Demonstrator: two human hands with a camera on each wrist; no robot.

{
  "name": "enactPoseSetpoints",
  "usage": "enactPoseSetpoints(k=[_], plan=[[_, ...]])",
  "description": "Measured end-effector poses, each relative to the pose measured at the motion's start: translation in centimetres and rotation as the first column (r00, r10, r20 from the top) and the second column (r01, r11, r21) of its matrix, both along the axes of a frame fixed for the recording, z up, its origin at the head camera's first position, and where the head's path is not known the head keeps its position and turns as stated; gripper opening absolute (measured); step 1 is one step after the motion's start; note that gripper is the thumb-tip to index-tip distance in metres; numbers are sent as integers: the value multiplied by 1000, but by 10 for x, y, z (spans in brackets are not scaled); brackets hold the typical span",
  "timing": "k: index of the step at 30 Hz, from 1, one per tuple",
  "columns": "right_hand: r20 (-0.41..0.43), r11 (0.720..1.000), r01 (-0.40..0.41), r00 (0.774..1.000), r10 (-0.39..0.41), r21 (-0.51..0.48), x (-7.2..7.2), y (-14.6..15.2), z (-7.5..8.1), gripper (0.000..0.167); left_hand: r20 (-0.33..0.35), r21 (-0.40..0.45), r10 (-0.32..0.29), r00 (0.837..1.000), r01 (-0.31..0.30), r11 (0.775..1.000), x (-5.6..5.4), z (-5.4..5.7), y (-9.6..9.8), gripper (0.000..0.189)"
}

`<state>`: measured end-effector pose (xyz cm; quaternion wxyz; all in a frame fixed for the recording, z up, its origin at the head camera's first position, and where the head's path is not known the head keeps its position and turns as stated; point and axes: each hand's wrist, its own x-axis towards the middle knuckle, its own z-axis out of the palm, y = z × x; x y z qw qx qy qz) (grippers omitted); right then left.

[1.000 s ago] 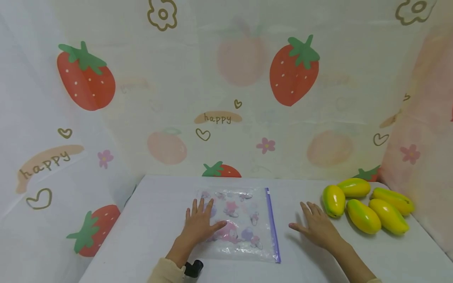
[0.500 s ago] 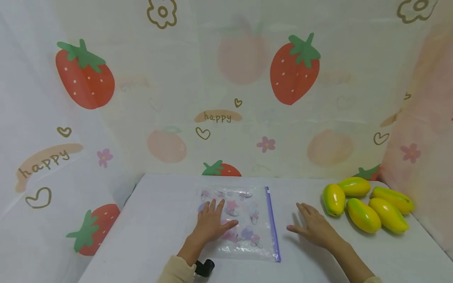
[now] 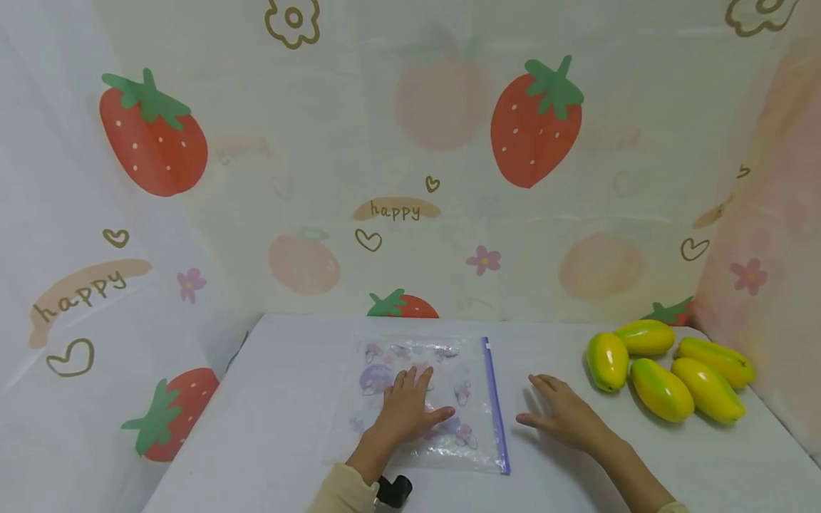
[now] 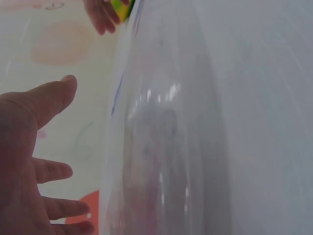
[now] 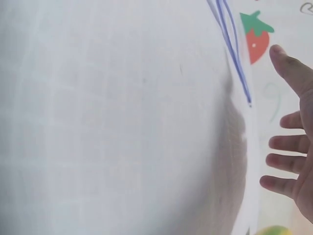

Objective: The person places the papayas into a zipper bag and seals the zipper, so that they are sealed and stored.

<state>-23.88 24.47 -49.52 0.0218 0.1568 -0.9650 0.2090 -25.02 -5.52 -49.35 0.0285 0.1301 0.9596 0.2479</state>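
From where I sit, I look down on a white table (image 3: 276,413) whose far edge meets a pale hanging sheet (image 3: 308,164) printed with red strawberries, faded fruit, small flowers, heart outlines and the word "happy". A whiter sheet (image 3: 38,178) with similar prints walls off the left; a pinkish panel (image 3: 792,306) closes the right. The tabletop is covered in white, and soft shadows fall on it beneath the right arm.

Near the middle, a clear bag (image 3: 458,376) with pink and purple prints lies flat and glossy, its purple zip strip (image 3: 497,406) running along the right side. I see the left hand (image 3: 407,415) over it, fingers spread, thumb apart, clamped on nothing; I cannot tell whether it touches the plastic. The right hand (image 3: 564,415) is between the bag and the fruit, thumb and fingers apart, holding nothing. At the far right, five yellow-green mangoes (image 3: 663,390) sit in a close group. A black device (image 3: 395,491) shows at the left wrist, beside a cream sleeve (image 3: 344,491).
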Motion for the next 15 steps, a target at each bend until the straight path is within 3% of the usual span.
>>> enactPoseSetpoints(k=[11,15], plan=[[54,1000,-11,998,12,-14,1,-4,-4,76,-4,16,-34,999,34,999,8,5,24,76],[64,1000,-18,998,19,-10,1,-7,-4,73,7,-18,-35,999,35,999,10,3,32,74]])
